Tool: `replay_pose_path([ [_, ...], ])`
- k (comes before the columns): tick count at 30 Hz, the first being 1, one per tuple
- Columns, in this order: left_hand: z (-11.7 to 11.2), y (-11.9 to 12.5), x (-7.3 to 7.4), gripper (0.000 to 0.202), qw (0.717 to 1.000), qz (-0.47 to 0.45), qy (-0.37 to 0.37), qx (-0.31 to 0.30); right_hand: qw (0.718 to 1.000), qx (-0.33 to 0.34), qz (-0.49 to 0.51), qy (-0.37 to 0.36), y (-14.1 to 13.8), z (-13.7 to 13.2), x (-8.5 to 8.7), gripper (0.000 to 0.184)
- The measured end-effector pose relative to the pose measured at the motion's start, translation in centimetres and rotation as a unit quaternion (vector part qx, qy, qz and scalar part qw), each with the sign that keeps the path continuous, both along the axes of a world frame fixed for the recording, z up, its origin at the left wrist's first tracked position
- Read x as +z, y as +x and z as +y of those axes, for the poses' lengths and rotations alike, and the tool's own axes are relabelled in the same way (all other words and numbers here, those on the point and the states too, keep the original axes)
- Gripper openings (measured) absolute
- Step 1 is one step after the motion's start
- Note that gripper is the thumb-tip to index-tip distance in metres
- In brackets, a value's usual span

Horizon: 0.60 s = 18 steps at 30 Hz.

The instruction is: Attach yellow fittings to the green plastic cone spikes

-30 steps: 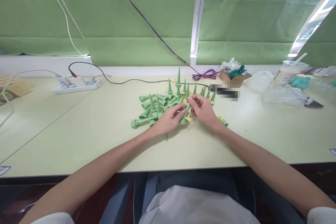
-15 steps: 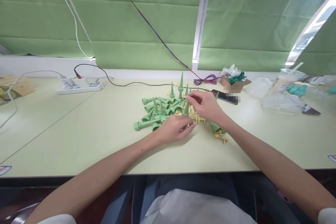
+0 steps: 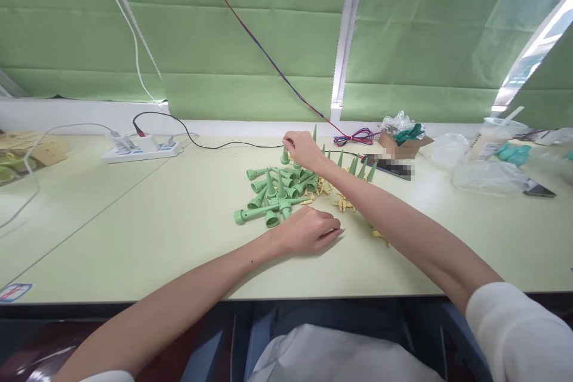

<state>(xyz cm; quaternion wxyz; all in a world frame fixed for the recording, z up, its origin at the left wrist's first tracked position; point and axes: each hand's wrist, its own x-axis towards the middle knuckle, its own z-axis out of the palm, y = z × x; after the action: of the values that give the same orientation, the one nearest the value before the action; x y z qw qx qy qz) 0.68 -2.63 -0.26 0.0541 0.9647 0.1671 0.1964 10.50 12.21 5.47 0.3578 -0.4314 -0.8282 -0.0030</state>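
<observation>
A pile of green plastic cone spikes (image 3: 273,191) lies in the middle of the pale table (image 3: 134,233), with small cream clips (image 3: 342,203) scattered beside it. My right hand (image 3: 302,149) reaches over the far side of the pile, its fingertips pinched on the tip of an upright green cone (image 3: 285,157). My left hand (image 3: 311,233) rests palm down on the table just in front of the pile, fingers curled together; what is under it is hidden. More upright cones (image 3: 358,165) stand behind my right forearm.
A white power strip (image 3: 141,148) with cables sits far left. A phone (image 3: 391,168), a small cardboard box with plastic and green items (image 3: 405,134), clear bags (image 3: 483,173) and a plastic cup (image 3: 495,128) stand at the far right. Red-blue wires (image 3: 356,136) lie near the wall.
My right hand has left the near side of the pile and stretched to its far left side with a cone. My left hand has slid toward me onto the table.
</observation>
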Motion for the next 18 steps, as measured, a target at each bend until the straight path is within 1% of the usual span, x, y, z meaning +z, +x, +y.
replay_pose_path([
  [2, 0.0, 0.0, 0.0, 0.04, 1.0, 0.004, 0.001, 0.003, 1.0, 0.002, -0.015, -0.017, -0.1, 0.6, -0.6, 0.028],
  [7, 0.0, 0.1, -0.1, 0.04, 1.0, 0.007, 0.002, 0.005, 0.998, -0.017, -0.029, -0.046, 0.1, 1.1, -1.7, 0.029],
  [18, -0.1, 0.2, -0.1, 0.04, 1.0, 0.018, 0.0, 0.005, 0.995, -0.052, -0.031, -0.085, 0.6, 2.0, -2.7, 0.03],
])
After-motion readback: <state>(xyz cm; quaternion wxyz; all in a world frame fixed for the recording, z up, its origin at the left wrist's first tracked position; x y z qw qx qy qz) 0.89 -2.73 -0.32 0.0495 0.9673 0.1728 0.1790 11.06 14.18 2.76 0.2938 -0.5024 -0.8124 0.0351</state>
